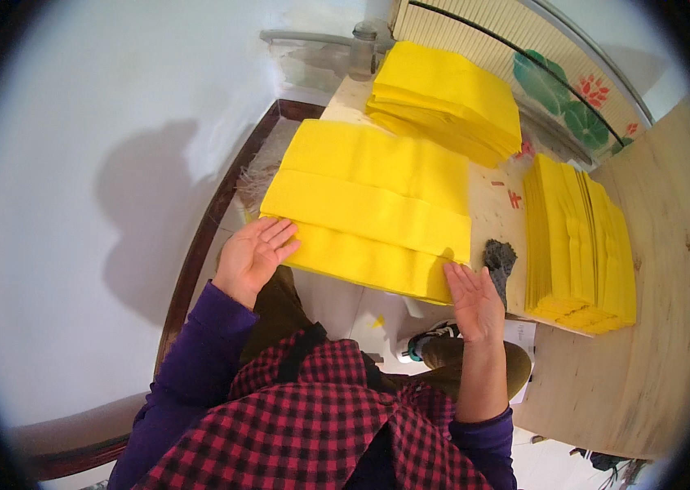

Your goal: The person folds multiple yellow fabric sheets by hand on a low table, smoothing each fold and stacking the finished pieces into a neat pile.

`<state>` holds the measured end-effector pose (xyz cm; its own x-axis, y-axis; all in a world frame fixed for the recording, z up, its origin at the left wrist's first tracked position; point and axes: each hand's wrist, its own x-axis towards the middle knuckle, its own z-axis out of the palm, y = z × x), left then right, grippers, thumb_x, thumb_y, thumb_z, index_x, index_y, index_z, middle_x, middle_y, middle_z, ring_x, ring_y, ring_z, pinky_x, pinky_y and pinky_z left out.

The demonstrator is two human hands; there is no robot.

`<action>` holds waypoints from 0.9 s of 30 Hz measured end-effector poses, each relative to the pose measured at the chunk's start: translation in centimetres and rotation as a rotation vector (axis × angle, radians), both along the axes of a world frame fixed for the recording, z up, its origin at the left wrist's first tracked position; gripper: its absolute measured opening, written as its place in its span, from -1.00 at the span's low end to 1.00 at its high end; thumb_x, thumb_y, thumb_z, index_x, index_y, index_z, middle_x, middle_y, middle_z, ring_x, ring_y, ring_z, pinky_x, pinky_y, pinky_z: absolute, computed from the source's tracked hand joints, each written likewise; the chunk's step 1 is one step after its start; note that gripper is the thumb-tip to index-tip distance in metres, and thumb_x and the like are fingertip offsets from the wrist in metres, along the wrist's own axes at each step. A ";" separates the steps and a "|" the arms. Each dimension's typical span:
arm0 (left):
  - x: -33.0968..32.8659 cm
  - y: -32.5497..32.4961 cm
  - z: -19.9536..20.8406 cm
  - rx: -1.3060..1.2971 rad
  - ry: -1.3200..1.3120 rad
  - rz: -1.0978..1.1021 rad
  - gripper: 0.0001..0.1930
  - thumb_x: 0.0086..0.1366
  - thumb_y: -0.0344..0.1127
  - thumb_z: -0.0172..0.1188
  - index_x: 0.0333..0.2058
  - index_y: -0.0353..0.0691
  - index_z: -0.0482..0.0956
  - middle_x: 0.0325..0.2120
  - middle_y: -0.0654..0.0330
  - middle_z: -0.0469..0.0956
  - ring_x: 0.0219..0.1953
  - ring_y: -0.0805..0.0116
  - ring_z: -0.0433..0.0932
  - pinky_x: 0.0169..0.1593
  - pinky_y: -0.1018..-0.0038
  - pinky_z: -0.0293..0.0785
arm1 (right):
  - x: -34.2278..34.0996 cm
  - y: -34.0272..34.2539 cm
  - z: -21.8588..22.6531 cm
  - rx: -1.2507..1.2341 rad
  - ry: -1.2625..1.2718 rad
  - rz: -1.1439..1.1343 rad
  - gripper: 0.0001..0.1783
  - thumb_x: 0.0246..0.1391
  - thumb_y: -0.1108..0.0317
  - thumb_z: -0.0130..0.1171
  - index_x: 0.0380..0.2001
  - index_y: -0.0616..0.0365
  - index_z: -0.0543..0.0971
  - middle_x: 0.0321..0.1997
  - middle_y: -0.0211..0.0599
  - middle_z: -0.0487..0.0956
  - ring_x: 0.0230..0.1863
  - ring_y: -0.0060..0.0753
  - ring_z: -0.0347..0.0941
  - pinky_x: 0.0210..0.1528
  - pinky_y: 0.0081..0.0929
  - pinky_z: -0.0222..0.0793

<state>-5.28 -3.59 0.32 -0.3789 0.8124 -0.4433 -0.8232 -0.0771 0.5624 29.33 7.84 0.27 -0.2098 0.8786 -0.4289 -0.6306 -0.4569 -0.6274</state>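
A stack of yellow fabric sheets (361, 196) lies before me on a wooden table, its front part hanging a little past the near edge. My left hand (253, 251) is at the stack's near left corner, palm up, with its fingers stretched out against the fabric. At the near right corner my right hand (475, 304) also rests palm up, fingers straight and touching the edge. Neither hand grips anything. A fold or overlapping layer runs across the stack just above my hands.
Behind stands another yellow stack (447, 98); folded yellow pieces (577, 245) stand in a bundle at the right. A dark grey crumpled cloth (500, 263) lies by my right hand. A glass jar (363, 51) is at the back. A wooden board (655, 327) rises at the right.
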 end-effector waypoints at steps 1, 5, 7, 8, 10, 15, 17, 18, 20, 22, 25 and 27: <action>-0.2 0.1 0.1 -0.012 -0.002 0.007 -0.55 0.41 -0.34 -0.09 0.15 -0.55 0.16 0.21 -0.24 0.21 0.29 -0.12 0.19 0.30 0.00 0.19 | 0.1 0.4 -0.1 -0.005 -0.004 -0.003 -0.42 0.38 0.24 -0.16 0.15 0.65 0.10 0.18 0.32 0.29 0.26 0.10 0.28 0.26 -0.31 0.36; -0.9 0.4 0.2 0.004 0.012 -0.039 -0.56 0.41 -0.33 -0.10 0.15 -0.52 0.18 0.21 -0.22 0.21 0.30 -0.09 0.18 0.29 -0.01 0.19 | 1.0 2.1 -0.7 -0.016 -0.098 0.068 -0.46 0.32 0.20 -0.01 0.02 0.61 0.27 0.09 0.28 0.40 0.12 0.04 0.43 0.13 -0.36 0.48; -1.3 0.6 0.2 -0.006 0.032 -0.059 -0.56 0.41 -0.33 -0.11 0.16 -0.51 0.19 0.22 -0.20 0.22 0.30 -0.07 0.19 0.29 0.01 0.20 | 1.4 3.3 -1.0 -0.036 -0.158 0.119 -0.55 0.30 0.21 0.03 -0.09 0.52 0.38 -0.05 0.15 0.52 -0.04 -0.08 0.55 -0.06 -0.45 0.60; -1.5 0.6 0.3 -0.025 0.048 -0.056 -0.56 0.41 -0.33 -0.11 0.16 -0.50 0.19 0.22 -0.19 0.22 0.30 -0.06 0.19 0.29 0.01 0.20 | 1.5 3.8 -1.1 -0.036 -0.216 0.141 -0.60 0.29 0.22 0.05 -0.13 0.46 0.41 -0.14 0.08 0.54 -0.14 -0.17 0.56 -0.15 -0.48 0.60; -2.0 0.6 0.3 -0.039 0.090 -0.054 -0.57 0.41 -0.33 -0.11 0.16 -0.48 0.20 0.21 -0.17 0.24 0.29 -0.04 0.21 0.29 0.05 0.21 | 1.5 4.6 -1.3 -0.038 -0.344 0.180 -0.68 0.26 0.22 0.09 -0.20 0.33 0.46 -0.30 -0.08 0.59 -0.33 -0.35 0.59 -0.34 -0.55 0.60; -3.9 1.3 0.0 -0.070 0.086 -0.097 -0.57 0.41 -0.31 -0.09 0.15 -0.47 0.21 0.19 -0.14 0.28 0.27 -0.03 0.24 0.29 0.12 0.22 | 1.2 5.8 -0.7 0.015 -0.635 0.276 -0.77 0.22 0.26 0.14 -0.32 0.23 0.48 -0.50 -0.27 0.56 -0.58 -0.54 0.47 -0.55 -0.60 0.47; -5.0 1.7 -0.2 -0.067 0.103 -0.154 -0.56 0.40 -0.29 -0.07 0.16 -0.44 0.22 0.18 -0.11 0.31 0.26 -0.01 0.27 0.27 0.16 0.24 | 1.2 6.3 -0.4 0.032 -0.666 0.311 -0.77 0.20 0.26 0.15 -0.33 0.25 0.48 -0.51 -0.27 0.56 -0.59 -0.54 0.47 -0.56 -0.60 0.46; -5.6 1.8 -0.2 -0.058 0.121 -0.196 -0.56 0.40 -0.28 -0.06 0.16 -0.42 0.23 0.16 -0.09 0.33 0.25 0.01 0.28 0.26 0.18 0.25 | 1.4 6.4 -0.2 0.043 -0.672 0.329 -0.77 0.20 0.27 0.15 -0.33 0.24 0.48 -0.50 -0.28 0.56 -0.58 -0.54 0.47 -0.55 -0.60 0.45; -6.3 2.3 0.0 -0.069 0.167 -0.266 -0.55 0.39 -0.25 -0.03 0.16 -0.38 0.25 0.14 -0.04 0.37 0.23 0.08 0.31 0.24 0.21 0.27 | 1.6 6.8 0.0 0.052 -0.689 0.361 -0.77 0.20 0.25 0.15 -0.32 0.24 0.49 -0.49 -0.28 0.56 -0.57 -0.53 0.48 -0.53 -0.60 0.46; -7.0 3.0 0.6 -0.117 0.217 -0.316 -0.55 0.38 -0.21 0.00 0.15 -0.33 0.28 0.11 0.03 0.41 0.20 0.16 0.34 0.23 0.24 0.28 | 1.8 7.2 0.1 0.048 -0.711 0.385 -0.74 0.20 0.22 0.15 -0.31 0.24 0.50 -0.48 -0.29 0.57 -0.55 -0.52 0.49 -0.51 -0.59 0.47; -7.9 4.3 1.9 -0.139 0.407 -0.459 -0.50 0.41 -0.19 -0.01 0.21 -0.33 0.20 0.13 -0.02 0.39 0.14 0.22 0.43 0.18 0.26 0.39 | 1.8 8.0 -0.1 0.081 -0.740 0.375 -0.69 0.22 0.17 0.12 -0.27 0.25 0.51 -0.42 -0.29 0.59 -0.49 -0.51 0.51 -0.44 -0.56 0.49; -8.3 5.8 2.3 -0.125 0.503 -0.545 -0.54 0.40 -0.21 0.02 0.18 -0.30 0.24 0.05 0.05 0.46 0.01 0.30 0.52 0.07 0.35 0.48 | 1.8 8.8 -0.1 0.104 -0.759 0.390 -0.67 0.24 0.15 0.10 -0.24 0.26 0.52 -0.39 -0.29 0.59 -0.46 -0.50 0.52 -0.40 -0.55 0.49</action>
